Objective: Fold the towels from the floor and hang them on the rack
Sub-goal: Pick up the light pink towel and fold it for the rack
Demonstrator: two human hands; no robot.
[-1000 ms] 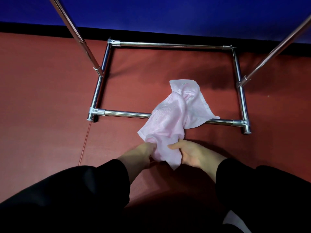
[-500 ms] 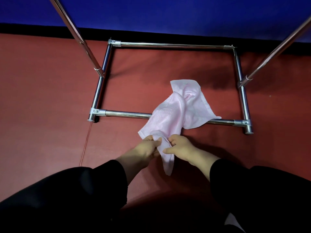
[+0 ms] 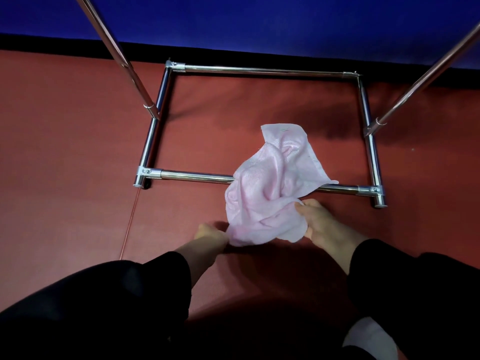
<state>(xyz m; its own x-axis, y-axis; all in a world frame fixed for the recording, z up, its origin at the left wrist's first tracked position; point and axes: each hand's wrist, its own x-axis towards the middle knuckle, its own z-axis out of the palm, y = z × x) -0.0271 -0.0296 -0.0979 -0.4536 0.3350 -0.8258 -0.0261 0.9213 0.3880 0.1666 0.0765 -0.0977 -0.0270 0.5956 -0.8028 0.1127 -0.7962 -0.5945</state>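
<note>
A crumpled pale pink towel (image 3: 272, 188) lies on the red floor, draped over the near bar of the chrome rack base (image 3: 192, 176). My left hand (image 3: 211, 233) pinches the towel's near left corner close to the floor. My right hand (image 3: 318, 220) grips the near right edge, slightly farther from me. Both hands are spread apart with the towel's near edge stretched between them. The far part of the towel rests inside the rack's rectangular base.
Two slanted chrome poles rise from the base, the left pole (image 3: 117, 51) and the right pole (image 3: 426, 76). A blue wall (image 3: 259, 19) stands behind the rack. A seam in the red mat (image 3: 130, 219) runs at the left. My black sleeves fill the bottom.
My hands were together at the towel's near end; they have moved apart, the left toward me and left, the right to the right, spreading the near edge.
</note>
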